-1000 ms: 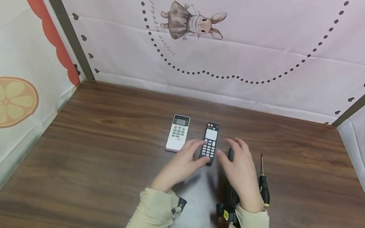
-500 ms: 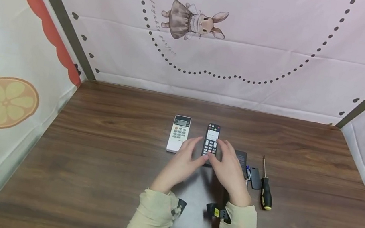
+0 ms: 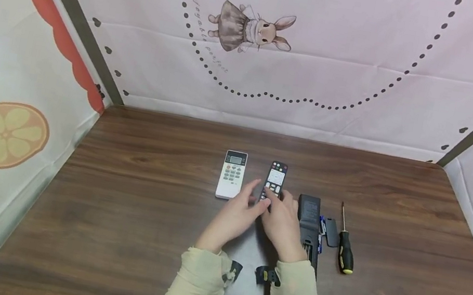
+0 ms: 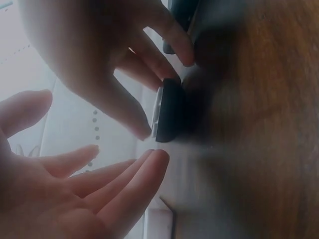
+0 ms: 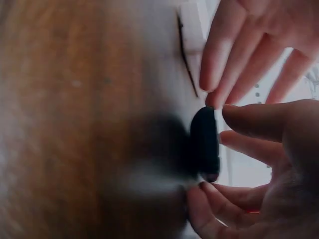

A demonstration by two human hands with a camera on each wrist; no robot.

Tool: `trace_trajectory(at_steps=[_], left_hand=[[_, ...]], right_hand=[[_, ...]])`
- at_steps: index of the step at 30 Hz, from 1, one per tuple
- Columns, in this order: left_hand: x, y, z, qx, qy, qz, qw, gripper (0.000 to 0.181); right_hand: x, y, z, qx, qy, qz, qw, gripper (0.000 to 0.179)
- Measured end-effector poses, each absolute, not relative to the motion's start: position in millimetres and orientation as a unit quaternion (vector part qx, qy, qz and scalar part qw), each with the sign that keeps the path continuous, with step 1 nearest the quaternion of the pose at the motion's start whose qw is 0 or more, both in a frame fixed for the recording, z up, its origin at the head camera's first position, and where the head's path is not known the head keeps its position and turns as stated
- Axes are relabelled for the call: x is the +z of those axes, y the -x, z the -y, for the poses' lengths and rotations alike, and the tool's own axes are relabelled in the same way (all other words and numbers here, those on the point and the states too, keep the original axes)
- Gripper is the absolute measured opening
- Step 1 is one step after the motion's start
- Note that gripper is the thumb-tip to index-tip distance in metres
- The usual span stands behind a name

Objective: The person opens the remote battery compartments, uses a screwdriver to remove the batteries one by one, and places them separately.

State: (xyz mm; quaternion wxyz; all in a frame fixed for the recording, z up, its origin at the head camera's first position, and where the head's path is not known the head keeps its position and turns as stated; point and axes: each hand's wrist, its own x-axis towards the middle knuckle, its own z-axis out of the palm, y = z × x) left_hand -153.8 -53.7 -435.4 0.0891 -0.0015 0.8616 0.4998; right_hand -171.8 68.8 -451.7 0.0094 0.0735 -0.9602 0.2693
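A slim black remote control (image 3: 276,176) with white buttons lies between the two hands, turned slightly askew. My right hand (image 3: 283,228) holds it by its lower part, thumb over the button face and fingers along the right edge. In the left wrist view the remote's black end (image 4: 169,112) shows close over the table, under the right thumb. My left hand (image 3: 230,219) is at the remote's left side with fingers extended, its fingertips right by the edge. To the left lies a white remote control (image 3: 231,175) with a small screen.
Right of the hands lies a larger black remote (image 3: 310,212) with its battery compartment uncovered, partly hidden by the right arm. Beside it are blue batteries (image 3: 322,227), a small dark cover (image 3: 332,233) and a black-and-yellow screwdriver (image 3: 344,252). Fabric walls enclose the wooden table (image 3: 138,193).
My right hand has come left from over the larger remote and taken hold of the slim black remote, which has tilted slightly. The left hand has barely moved.
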Motion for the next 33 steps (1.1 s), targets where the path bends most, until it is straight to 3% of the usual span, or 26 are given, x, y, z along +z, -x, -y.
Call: trace_trajectory(at_steps=[14, 22, 33], left_hand=[[-440.8, 150.0, 47.1, 0.521, -0.016, -0.848, 0.101, 0.074], [-435.6, 155.9, 47.1, 0.526, -0.012, -0.843, 0.11, 0.068], [-433.0, 158.7, 47.8, 0.618, 0.042, -0.781, 0.08, 0.068]], right_hand=[[-456.4, 172.2, -67.9, 0.29, -0.104, 0.951, 0.036, 0.021], [-449.0, 177.4, -76.8, 0.324, -0.072, 0.943, 0.003, 0.02], [-430.5, 166.9, -70.4, 0.342, -0.099, 0.934, 0.046, 0.024]])
